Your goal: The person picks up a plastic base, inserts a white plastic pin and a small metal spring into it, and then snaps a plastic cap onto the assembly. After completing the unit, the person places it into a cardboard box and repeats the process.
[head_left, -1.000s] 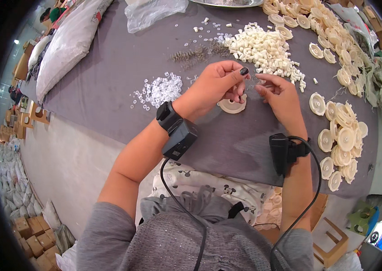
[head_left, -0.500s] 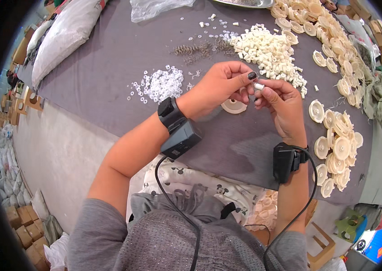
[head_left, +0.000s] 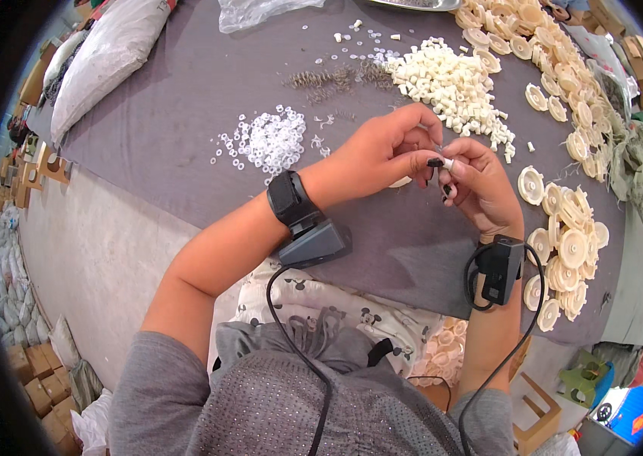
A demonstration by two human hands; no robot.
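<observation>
My right hand (head_left: 482, 182) pinches a small cream plastic cap (head_left: 448, 163) between thumb and fingers. Close against it, the fingertips of my left hand (head_left: 401, 140) are pressed together at the cap's end; whatever they hold is too small and hidden to make out. Mostly covered by my left hand, a cream plastic disc (head_left: 400, 182) lies on the dark table cover (head_left: 382, 251). Beyond my hands is a heap of similar cream caps (head_left: 447, 83). Left of the caps are thin metal springs (head_left: 321, 82), and nearer my left wrist a pile of small white rings (head_left: 274, 140).
Cream plastic discs (head_left: 568, 243) are piled along the table's right side and far right. A clear plastic bag (head_left: 264, 11) and a metal tray (head_left: 416, 4) lie at the far edge. A full white sack (head_left: 108, 68) rests at the far left. Cables run from both wrist devices.
Both hands have shifted slightly nearer to me and right, with the cap between them. My left thumb now covers more of the cap, and the disc below is more hidden.
</observation>
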